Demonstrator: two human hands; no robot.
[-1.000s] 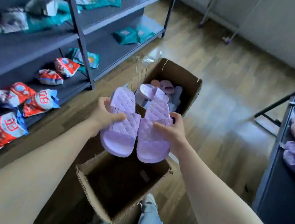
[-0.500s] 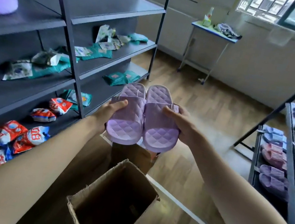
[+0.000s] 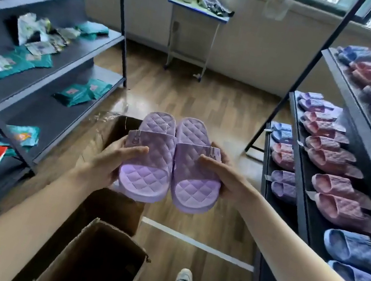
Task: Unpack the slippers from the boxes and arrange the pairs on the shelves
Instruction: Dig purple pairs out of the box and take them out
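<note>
Left hand [image 3: 100, 165] and right hand [image 3: 229, 180] grip a quilted lilac rubber slipper pair [image 3: 170, 162], fingers curled around it. Next, I judge, it goes on the right-hand dark metal shelf [image 3: 302, 175].

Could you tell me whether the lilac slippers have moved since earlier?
Yes: upward. The lilac slippers, gripped by the left hand and right hand, now clear the near cardboard box, whose rim they overlapped before.

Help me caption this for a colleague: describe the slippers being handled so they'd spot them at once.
Between the packet rack on the left and the slipper rack on the right, look above the open cardboard box. The left hand and right hand hold a lilac quilted pair side by side. Unlike every other pair, it sits on no shelf.
</note>
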